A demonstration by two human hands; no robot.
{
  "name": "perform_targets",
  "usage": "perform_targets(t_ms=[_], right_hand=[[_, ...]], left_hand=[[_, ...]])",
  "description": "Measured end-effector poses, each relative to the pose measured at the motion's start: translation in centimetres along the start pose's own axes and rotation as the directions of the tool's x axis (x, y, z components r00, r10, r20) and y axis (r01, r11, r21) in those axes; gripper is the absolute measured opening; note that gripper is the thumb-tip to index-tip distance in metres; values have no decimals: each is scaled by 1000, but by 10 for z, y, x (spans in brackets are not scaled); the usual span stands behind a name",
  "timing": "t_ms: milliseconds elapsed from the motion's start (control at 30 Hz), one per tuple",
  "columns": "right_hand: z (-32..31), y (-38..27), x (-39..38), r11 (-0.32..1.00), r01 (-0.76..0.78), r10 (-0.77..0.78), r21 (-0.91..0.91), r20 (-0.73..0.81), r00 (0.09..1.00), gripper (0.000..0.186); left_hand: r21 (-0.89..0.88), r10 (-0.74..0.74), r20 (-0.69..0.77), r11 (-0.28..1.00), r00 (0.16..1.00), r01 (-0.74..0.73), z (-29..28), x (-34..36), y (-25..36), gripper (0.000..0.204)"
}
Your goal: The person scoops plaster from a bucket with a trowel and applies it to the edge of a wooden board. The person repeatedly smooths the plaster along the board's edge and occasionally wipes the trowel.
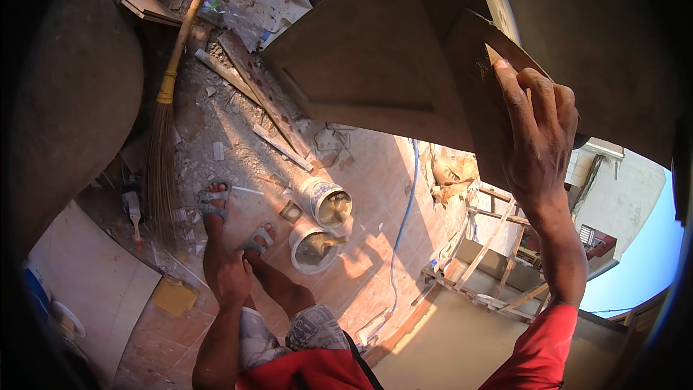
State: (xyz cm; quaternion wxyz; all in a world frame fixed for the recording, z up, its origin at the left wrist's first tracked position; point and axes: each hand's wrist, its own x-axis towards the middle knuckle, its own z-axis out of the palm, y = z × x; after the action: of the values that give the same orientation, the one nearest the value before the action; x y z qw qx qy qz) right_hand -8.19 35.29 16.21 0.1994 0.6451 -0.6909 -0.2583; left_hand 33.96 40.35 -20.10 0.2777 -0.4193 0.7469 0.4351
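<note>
My right hand (pixel 538 119) is raised at the upper right, its fingers wrapped round the pale handle (pixel 494 55) of a plastering trowel. The trowel's flat dark blade (pixel 469 65) lies close along the brown plastered surface (pixel 375 43) overhead; whether it touches cannot be told. Down by my knee hangs my left hand (pixel 234 279), seen from the back, its fingers mostly hidden against the leg. Beyond it on the floor stand two buckets, an upper one (pixel 309 189) and a lower one (pixel 297 240). Both hold grey-brown material, and the lower has a tool (pixel 328 242) sticking out.
A long broom (pixel 162 144) leans at the left, near a paintbrush (pixel 134 217). Rubble and wooden planks (pixel 263 94) lie at the upper left. A blue hose (pixel 406 206) crosses the tiled floor. A wooden frame (pixel 498 245) stands at the right.
</note>
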Motion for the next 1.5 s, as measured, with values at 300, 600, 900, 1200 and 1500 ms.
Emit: perform_targets(t_ms=[300, 600, 900, 1200, 1500], right_hand=[[-5, -1, -27, 997, 65, -70, 34, 195, 978, 59], [5, 1, 1, 995, 88, -80, -51, 133, 988, 58], [-16, 4, 31, 996, 92, -89, -14, 153, 984, 64], [-23, 11, -16, 983, 186, -176, 3, 325, 929, 63], [-56, 13, -19, 985, 155, -97, -79, 493, 865, 61]], left_hand=[[-50, 36, -56, 998, 998, -39, 7, 3, 0, 30], [-15, -25, -14, 1000, 1000, 25, -2, -3, 3, 33], [-17, 9, -49, 1000, 999, -9, 6, -1, -1, 32], [-52, 72, -107, 996, 992, -78, 11, 2, 0, 30], [-67, 106, 9, 992, 994, -105, 0, 11, 19, 31]])
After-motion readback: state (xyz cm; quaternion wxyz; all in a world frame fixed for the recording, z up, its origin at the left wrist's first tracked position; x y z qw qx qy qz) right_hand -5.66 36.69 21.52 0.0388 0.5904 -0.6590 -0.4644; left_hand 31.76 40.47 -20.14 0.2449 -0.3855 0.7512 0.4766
